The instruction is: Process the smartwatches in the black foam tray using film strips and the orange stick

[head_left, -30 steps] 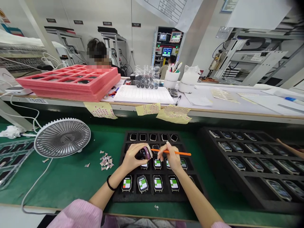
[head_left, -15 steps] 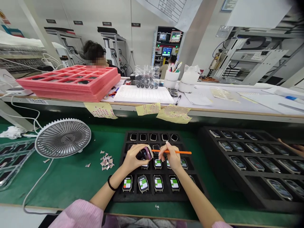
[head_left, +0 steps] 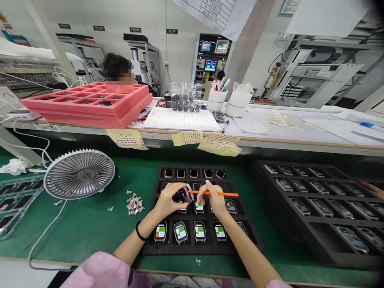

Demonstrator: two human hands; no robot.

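Between the thumb and fingers of my left hand [head_left: 168,199] is a smartwatch body [head_left: 185,194], tilted on its side, with a dark, partly lit screen. My right hand [head_left: 213,197] is closed around a thin orange stick [head_left: 223,194], whose left tip meets the watch's edge; what the tip looks like is too small to make out. Both hands are above a black foam tray [head_left: 192,249]. In its compartments lie several watch bodies, such as a watch with a green and white screen [head_left: 199,231]. Watches in the farthest row have dark screens. My hands hide part of the middle rows.
A white fan [head_left: 79,175] and small scraps [head_left: 135,204] lie to the left, beyond them a clear plastic tray [head_left: 21,200]. Another black tray of watches [head_left: 315,230] is at right, with another person's hand [head_left: 373,189] at its edge. A pink foam tray [head_left: 90,116] sits on the shelf.
My right hand and the orange stick have shifted slightly left, the stick's tip now further over the watch's edge. My left hand keeps the watch in nearly the same place.
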